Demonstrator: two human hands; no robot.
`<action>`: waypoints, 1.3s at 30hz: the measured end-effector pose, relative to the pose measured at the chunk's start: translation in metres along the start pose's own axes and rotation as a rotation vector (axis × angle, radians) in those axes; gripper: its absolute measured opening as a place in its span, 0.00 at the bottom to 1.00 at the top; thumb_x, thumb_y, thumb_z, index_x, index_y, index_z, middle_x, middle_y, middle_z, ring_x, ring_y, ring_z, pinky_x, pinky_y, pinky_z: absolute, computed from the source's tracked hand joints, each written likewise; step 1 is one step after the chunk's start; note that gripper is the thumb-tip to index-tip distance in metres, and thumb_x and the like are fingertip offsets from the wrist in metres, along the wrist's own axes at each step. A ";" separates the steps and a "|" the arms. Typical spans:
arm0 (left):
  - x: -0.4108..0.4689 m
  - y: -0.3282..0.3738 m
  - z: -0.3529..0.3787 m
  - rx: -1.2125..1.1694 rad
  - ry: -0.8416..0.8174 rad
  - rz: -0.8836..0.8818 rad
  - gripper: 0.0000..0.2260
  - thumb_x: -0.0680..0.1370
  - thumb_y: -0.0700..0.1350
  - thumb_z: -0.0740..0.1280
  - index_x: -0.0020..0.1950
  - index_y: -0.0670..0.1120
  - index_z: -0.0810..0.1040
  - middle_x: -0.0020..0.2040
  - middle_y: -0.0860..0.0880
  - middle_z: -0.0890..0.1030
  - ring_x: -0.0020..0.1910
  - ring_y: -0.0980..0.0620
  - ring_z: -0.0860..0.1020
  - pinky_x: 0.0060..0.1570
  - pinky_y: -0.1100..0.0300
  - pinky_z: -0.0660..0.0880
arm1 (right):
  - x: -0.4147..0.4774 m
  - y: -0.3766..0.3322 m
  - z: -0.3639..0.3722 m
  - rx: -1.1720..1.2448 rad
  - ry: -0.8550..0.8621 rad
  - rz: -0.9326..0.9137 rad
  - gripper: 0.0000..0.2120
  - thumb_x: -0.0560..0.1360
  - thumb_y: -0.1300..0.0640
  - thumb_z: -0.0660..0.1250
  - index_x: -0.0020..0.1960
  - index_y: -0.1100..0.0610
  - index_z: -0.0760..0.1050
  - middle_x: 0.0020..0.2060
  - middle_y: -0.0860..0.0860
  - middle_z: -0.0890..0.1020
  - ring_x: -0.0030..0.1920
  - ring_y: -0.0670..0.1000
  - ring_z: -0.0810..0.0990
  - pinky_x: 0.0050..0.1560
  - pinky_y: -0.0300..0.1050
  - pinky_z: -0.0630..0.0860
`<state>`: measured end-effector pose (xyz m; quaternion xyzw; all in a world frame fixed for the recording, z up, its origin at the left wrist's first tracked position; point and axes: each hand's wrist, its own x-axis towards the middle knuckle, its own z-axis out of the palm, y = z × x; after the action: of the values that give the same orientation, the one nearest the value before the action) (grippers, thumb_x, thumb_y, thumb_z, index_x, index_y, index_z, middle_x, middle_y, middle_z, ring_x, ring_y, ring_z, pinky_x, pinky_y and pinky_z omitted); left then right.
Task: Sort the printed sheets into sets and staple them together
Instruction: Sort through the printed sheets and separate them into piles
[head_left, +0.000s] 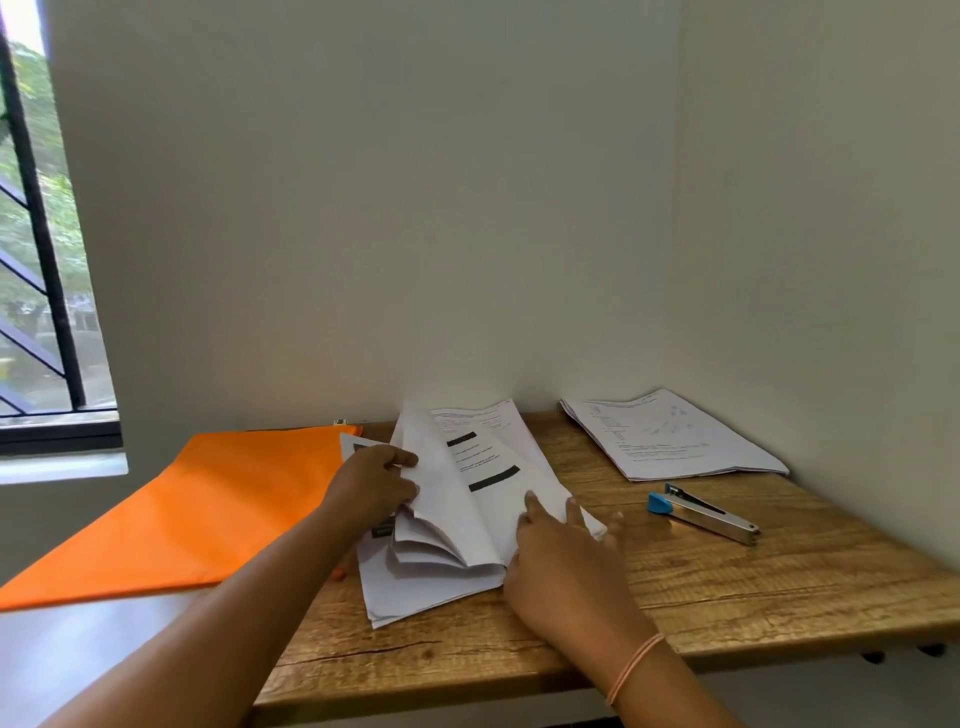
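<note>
Pinching the lifted sheets, the left hand faces the right hand, spread flat on the stack.

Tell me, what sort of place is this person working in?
Probably a small study or office corner: a wooden desk against plain walls beside a barred window, with printed sheets, a stapler and an orange folder on it.

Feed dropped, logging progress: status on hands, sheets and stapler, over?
Left hand holds lifted pages of the centre stack; right hand flat on the open page. Stapler untouched, right of stack. Second pile at far right corner. Nothing blocking.
</note>
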<state>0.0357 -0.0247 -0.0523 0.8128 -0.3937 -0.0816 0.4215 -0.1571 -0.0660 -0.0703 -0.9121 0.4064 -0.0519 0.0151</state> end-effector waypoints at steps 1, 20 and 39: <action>0.000 -0.001 0.000 -0.016 0.000 0.004 0.21 0.74 0.37 0.70 0.65 0.47 0.73 0.57 0.42 0.77 0.48 0.47 0.76 0.45 0.58 0.75 | -0.002 -0.004 -0.001 0.048 0.030 -0.020 0.27 0.80 0.50 0.55 0.77 0.53 0.53 0.77 0.47 0.46 0.77 0.59 0.44 0.69 0.71 0.41; -0.012 -0.011 0.014 0.110 0.086 0.177 0.32 0.77 0.42 0.67 0.75 0.55 0.55 0.60 0.44 0.78 0.57 0.46 0.77 0.50 0.56 0.74 | -0.007 0.003 0.002 0.070 0.015 -0.028 0.27 0.81 0.51 0.55 0.77 0.51 0.50 0.77 0.48 0.50 0.76 0.58 0.48 0.70 0.70 0.40; -0.013 -0.016 0.010 0.003 0.102 0.205 0.14 0.80 0.38 0.60 0.62 0.46 0.77 0.64 0.46 0.76 0.56 0.49 0.75 0.50 0.65 0.71 | -0.007 0.006 -0.004 0.979 0.304 -0.167 0.14 0.78 0.64 0.58 0.42 0.55 0.80 0.47 0.47 0.83 0.50 0.44 0.79 0.47 0.31 0.76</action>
<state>0.0312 -0.0166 -0.0733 0.7720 -0.4529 0.0041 0.4460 -0.1663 -0.0651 -0.0677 -0.8097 0.2578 -0.3687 0.3768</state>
